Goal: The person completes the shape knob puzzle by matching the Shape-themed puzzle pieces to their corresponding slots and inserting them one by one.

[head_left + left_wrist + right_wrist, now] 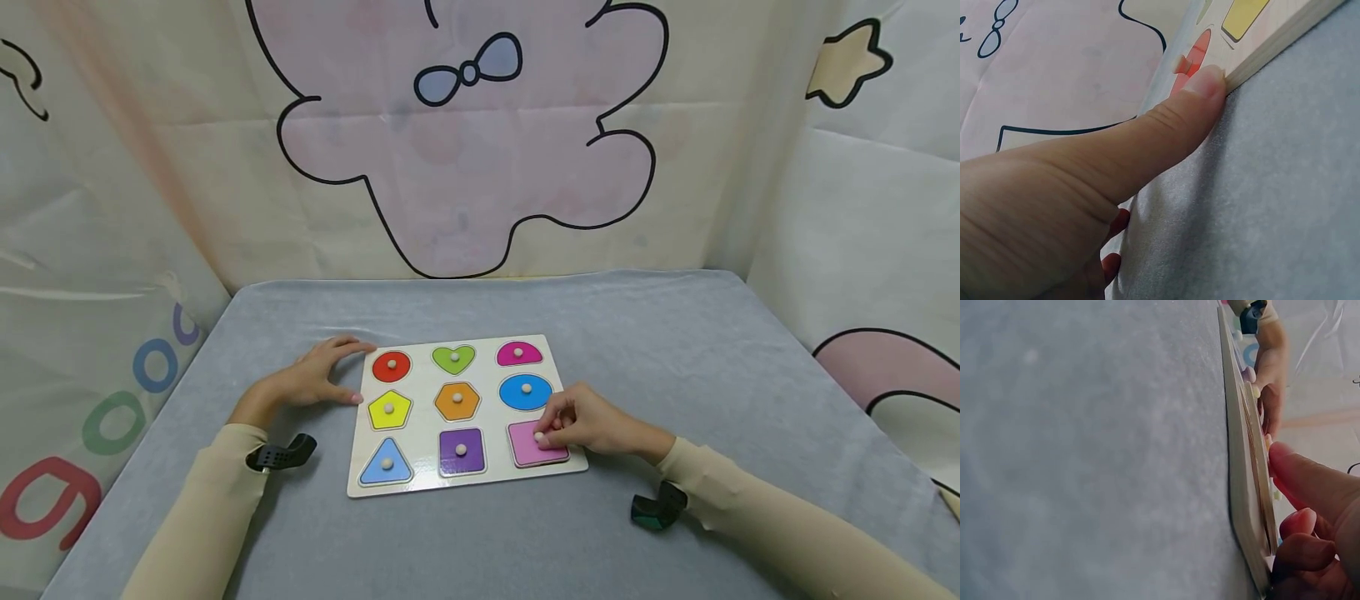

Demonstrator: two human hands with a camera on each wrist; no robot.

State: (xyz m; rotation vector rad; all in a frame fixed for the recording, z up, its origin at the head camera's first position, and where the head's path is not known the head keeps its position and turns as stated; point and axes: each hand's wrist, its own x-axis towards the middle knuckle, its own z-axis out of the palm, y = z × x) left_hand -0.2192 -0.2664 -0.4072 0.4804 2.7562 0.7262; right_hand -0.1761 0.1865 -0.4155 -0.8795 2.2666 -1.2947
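A white wooden knob puzzle board lies on the table, its knobbed shapes set in several rows. My left hand touches the board's left side with extended fingers, the thumb against the edge near the red circle. At the near right corner, my right hand pinches the small knob of a pink four-sided puzzle piece between thumb and fingertips. From the right wrist, that piece shows slightly raised and tilted over the board's edge. Part of it is hidden by the fingers.
Beside the pink piece is a purple square, and beyond it a blue oval. A blue triangle sits near left. Grey cloth covers the table; printed curtains hang behind and at both sides.
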